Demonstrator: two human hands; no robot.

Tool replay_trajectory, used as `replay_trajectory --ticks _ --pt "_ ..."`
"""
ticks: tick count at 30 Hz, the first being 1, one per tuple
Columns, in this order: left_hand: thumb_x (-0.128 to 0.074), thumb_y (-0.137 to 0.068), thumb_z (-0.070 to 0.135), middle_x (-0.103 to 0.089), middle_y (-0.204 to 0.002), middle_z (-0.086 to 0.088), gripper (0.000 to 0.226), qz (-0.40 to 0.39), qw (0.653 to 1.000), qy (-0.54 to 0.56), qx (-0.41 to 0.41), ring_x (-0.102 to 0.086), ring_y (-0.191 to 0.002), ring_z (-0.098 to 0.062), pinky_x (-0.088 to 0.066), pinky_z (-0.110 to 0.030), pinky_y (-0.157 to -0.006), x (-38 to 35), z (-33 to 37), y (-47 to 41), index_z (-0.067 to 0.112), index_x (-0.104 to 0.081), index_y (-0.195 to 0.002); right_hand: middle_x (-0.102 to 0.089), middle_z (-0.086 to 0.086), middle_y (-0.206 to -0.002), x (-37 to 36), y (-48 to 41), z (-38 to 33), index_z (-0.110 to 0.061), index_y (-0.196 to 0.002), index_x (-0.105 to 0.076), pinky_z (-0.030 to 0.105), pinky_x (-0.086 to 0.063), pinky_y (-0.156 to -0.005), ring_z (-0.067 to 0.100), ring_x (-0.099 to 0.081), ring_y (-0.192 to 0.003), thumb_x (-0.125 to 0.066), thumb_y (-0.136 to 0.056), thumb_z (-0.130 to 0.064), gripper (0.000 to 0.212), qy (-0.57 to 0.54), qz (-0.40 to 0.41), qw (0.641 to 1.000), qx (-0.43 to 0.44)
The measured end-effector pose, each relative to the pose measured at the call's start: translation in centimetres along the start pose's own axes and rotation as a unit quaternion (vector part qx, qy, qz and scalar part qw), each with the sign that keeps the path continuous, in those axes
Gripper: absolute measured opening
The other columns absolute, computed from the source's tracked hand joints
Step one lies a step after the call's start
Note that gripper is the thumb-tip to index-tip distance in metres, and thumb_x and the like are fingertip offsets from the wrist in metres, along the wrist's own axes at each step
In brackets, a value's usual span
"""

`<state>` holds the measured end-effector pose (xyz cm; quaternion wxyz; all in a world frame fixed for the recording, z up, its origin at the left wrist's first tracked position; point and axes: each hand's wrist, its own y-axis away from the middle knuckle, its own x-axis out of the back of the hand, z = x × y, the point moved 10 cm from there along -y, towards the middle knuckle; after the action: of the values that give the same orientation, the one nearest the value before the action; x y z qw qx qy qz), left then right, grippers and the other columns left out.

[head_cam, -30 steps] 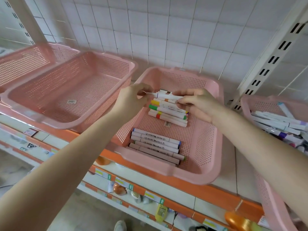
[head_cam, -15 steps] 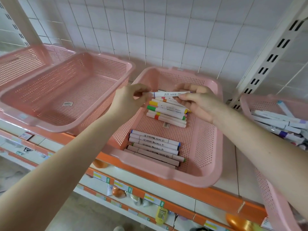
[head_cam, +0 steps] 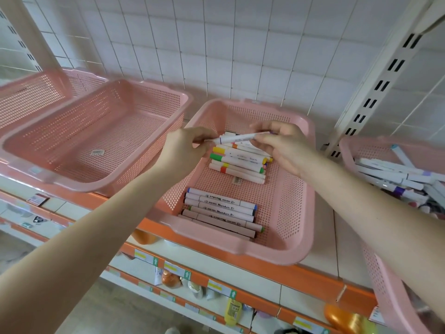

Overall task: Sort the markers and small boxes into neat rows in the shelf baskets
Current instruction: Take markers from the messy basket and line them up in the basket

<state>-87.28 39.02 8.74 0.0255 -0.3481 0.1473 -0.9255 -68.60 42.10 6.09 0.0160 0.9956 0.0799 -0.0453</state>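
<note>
both hands, left hand [head_cam: 185, 150] and right hand [head_cam: 286, 145], are pinching one white marker [head_cam: 237, 139] by its ends, hovering just above the back row [head_cam: 238, 165] in the middle basket [head_cam: 298, 213], so a crooked drop could easily knock that row out of line

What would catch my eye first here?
The left hand and right hand hold a white marker by its ends above the middle pink basket. In it lie two neat rows, colour-capped markers at the back and pale markers in front. Jumbled markers fill the right basket.
</note>
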Motion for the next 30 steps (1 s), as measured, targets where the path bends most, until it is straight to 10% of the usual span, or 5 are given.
replay_trajectory --ticks 5,13,26,30 --pt "-0.063 -0.088 0.009 -0.07 -0.096 0.002 0.021 -0.003 0.997 -0.069 -0.018 -0.058 -0.076 -0.004 -0.041 -0.011 -0.081 0.4 1.5 -0.5 0.011 -0.071 -0.107 -0.067 -0.015 -0.088 1.2 0.3 -3.6 -0.023 -0.093 -0.072 0.018 -0.047 -0.086 0.007 -0.063 -0.09 -0.071 -0.083 -0.014 0.014 0.332 0.047 0.938 0.087" --pt "-0.055 -0.092 0.007 -0.068 -0.111 -0.005 0.023 -0.133 0.972 -0.192 -0.019 -0.061 -0.103 -0.018 -0.04 -0.019 -0.088 -3.8 0.4 -5.0 0.01 -0.07 -0.109 -0.07 0.003 -0.106 1.2 -0.4 -1.7 -0.008 -0.105 -0.071 0.018 -0.041 -0.085 0.014 -0.063 -0.099 -0.069 -0.084 -0.017 0.023 0.553 0.019 0.831 0.061" --pt "-0.046 -0.095 0.015 -0.068 -0.104 0.002 0.029 -0.173 0.9 -0.383 -0.114 -0.06 -0.099 -0.022 -0.039 -0.031 -0.091 -7.0 -0.5 -7.6 0.03 -0.068 -0.107 -0.069 0.008 -0.108 1.0 -2.8 1.0 -0.004 -0.106 -0.069 0.021 -0.044 -0.079 0.017 -0.063 -0.096 -0.068 -0.086 -0.013 0.022 0.594 0.032 0.804 -0.008" --pt "-0.05 -0.094 0.021 -0.067 -0.107 0.001 0.024 -0.191 0.899 -0.373 -0.127 -0.06 -0.099 -0.021 -0.038 -0.026 -0.076 -7.2 -0.1 -7.8 0.029 -0.069 -0.106 -0.07 -0.002 -0.104 2.5 -1.9 -1.4 -0.011 -0.101 -0.072 0.027 -0.039 -0.097 0.014 -0.061 -0.101 -0.066 -0.087 -0.019 0.018 0.613 0.086 0.785 0.022"
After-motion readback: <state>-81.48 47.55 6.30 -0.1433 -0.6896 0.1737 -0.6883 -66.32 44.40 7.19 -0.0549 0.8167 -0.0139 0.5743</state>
